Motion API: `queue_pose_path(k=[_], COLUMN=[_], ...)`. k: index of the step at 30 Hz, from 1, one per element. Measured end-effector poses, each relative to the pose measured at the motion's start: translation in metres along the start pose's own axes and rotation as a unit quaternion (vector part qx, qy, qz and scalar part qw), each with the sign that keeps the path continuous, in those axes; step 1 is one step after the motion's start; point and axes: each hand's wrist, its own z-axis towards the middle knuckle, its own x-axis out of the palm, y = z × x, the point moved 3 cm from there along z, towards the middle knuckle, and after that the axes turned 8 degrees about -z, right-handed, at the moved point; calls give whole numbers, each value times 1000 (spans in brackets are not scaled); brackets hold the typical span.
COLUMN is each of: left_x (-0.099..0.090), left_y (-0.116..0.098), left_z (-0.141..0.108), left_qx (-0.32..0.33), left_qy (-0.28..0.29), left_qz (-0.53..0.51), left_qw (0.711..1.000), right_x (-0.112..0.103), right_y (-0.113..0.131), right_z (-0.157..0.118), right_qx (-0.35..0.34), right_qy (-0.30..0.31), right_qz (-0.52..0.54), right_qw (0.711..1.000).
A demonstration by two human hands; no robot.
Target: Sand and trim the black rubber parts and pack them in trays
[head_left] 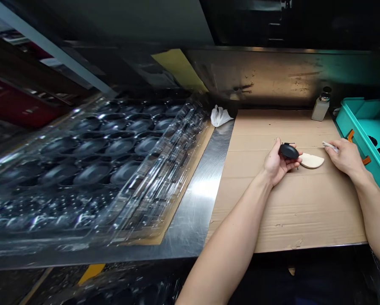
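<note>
My left hand (277, 165) grips a round black disc-shaped part (289, 151) with a smooth face, held above the cardboard. Just right of these fingers a flat cream-coloured pad (312, 161) lies on the cardboard sheet (256, 203); the left fingers overlap its left end. Farther right, my right hand (345, 155) is closed around a small white cloth or tissue (330, 146), whose end sticks out past the fingertips. That hand is beside the wall of the turquoise bin.
At left, clear plastic trays (139, 199) hold rows of black round parts. A crumpled white tissue (220, 116) lies behind the metal strip (205, 182). A pump-top bottle (321, 105) stands at the back. The turquoise bin (352, 123) at right contains black parts and orange-handled tools (350, 135).
</note>
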Motion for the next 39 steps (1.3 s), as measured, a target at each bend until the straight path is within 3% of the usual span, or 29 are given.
queue_pose_path(k=[2, 5, 8, 11, 19, 26, 31, 35, 39], left_x=[3, 7, 9, 9, 11, 12, 10, 10, 10], left_y=[8, 18, 22, 23, 27, 25, 24, 23, 20], left_z=[0, -2, -4, -4, -2, -5, -5, -6, -5], left_qx=[-7, -10, 2, 18, 50, 55, 22, -17, -48], left_qy=[6, 4, -5, -4, 18, 46, 75, 89, 92], left_qz=[61, 132, 167, 196, 306, 358, 364, 378, 331], left_qw=[998, 991, 986, 980, 951, 931, 928, 921, 938], right_x=[-5, -8, -8, -5, 3, -5, -9, -9, -8], right_y=[13, 43, 69, 80, 74, 72, 69, 67, 70], right_z=[-4, -13, -21, -27, -28, -25, -23, -24, -26], right_qx=[-66, -135, -165, -168, -149, -189, -199, -222, -260], right_qy=[-36, -43, -47, -40, -17, 14, 41, 79, 24], right_qz=[86, 154, 169, 170, 127, 212, 241, 198, 148], right_qw=[993, 978, 971, 970, 980, 959, 949, 951, 954])
